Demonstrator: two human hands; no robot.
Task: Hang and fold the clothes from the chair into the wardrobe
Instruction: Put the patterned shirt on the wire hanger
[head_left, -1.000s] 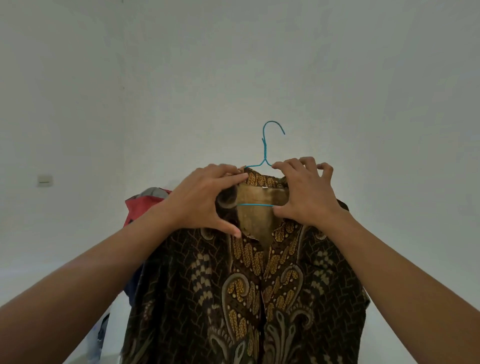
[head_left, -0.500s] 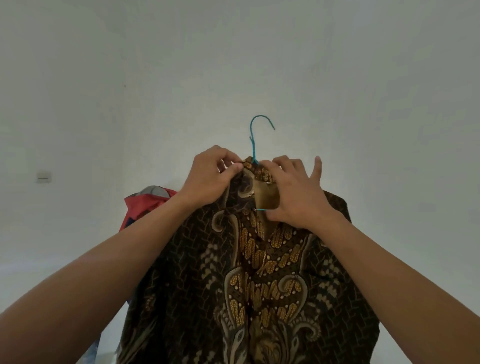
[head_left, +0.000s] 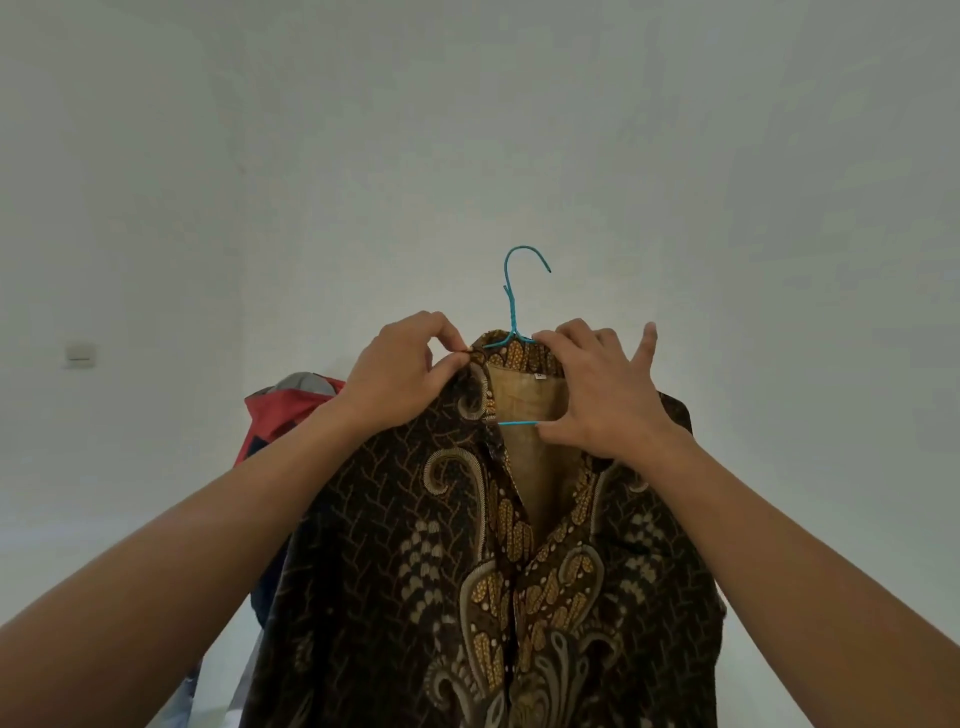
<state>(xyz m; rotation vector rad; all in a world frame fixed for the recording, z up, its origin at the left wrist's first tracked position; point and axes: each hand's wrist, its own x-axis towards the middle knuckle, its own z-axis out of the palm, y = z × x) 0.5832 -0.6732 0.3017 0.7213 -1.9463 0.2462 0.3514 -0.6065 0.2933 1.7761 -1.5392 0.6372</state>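
Head view: batik shirt (head_left: 415, 545) on blue wire hanger (head_left: 512, 314); left hand (head_left: 400, 369) pinches its collar (head_left: 519, 356), right hand (head_left: 602, 395) grips collar's other side.

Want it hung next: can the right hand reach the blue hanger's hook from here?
Probably yes. The hook stands bare above the collar with nothing around it, and the right hand grips the shirt just below. It would have to let go first, while the left hand pinches the collar.
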